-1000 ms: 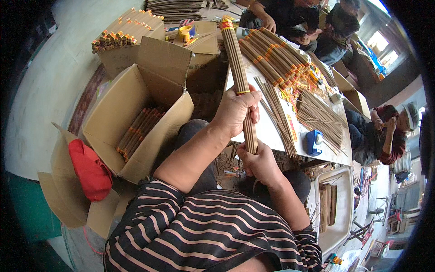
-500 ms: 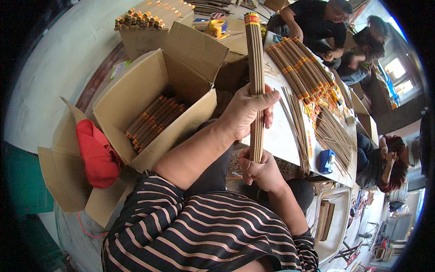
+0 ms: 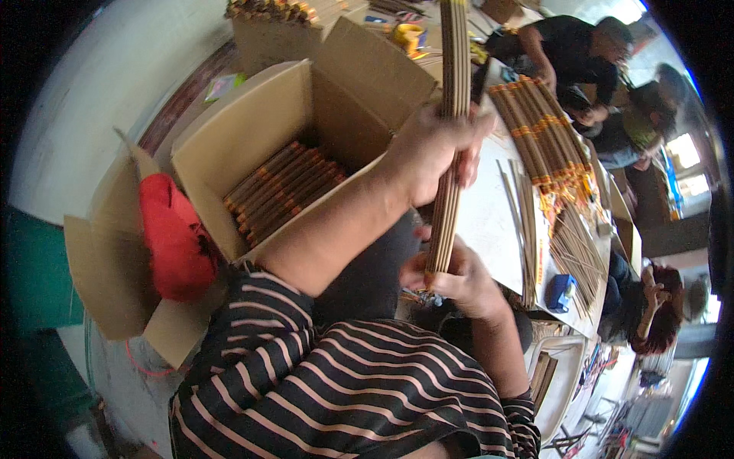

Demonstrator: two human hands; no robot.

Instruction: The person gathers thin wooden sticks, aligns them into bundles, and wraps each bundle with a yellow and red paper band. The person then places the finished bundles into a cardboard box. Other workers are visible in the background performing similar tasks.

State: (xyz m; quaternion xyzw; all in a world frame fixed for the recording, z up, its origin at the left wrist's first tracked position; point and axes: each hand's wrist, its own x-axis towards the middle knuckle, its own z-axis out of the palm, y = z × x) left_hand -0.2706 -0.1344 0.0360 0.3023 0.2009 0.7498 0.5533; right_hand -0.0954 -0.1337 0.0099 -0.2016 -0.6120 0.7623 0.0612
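A long upright bundle of incense sticks [image 3: 457, 76] stands in front of me, slightly tilted, its top running out of the picture. My left hand [image 3: 432, 153] is closed around its middle, a little blurred. Lower down, my right hand [image 3: 466, 279] grips the bottom end, where a narrow orange band shows beside the fingers. To the left, an open cardboard box [image 3: 229, 130] holds a layer of similar banded bundles [image 3: 287, 187], partly behind my left forearm.
The white table [image 3: 497, 245] at right carries stacked bundles [image 3: 539, 134], loose sticks [image 3: 573, 245] and a blue tape dispenser [image 3: 562, 293]. Red cloth [image 3: 176, 237] drapes over the box's left side. Co-workers [image 3: 573, 57] sit beyond the table. A white tub [image 3: 562, 367] stands at lower right.
The view has shifted, so the box and table appear further right. The bundle's labelled top has gone out of view. My right hand's fingers have shifted, and an orange band now shows at the bottom end.
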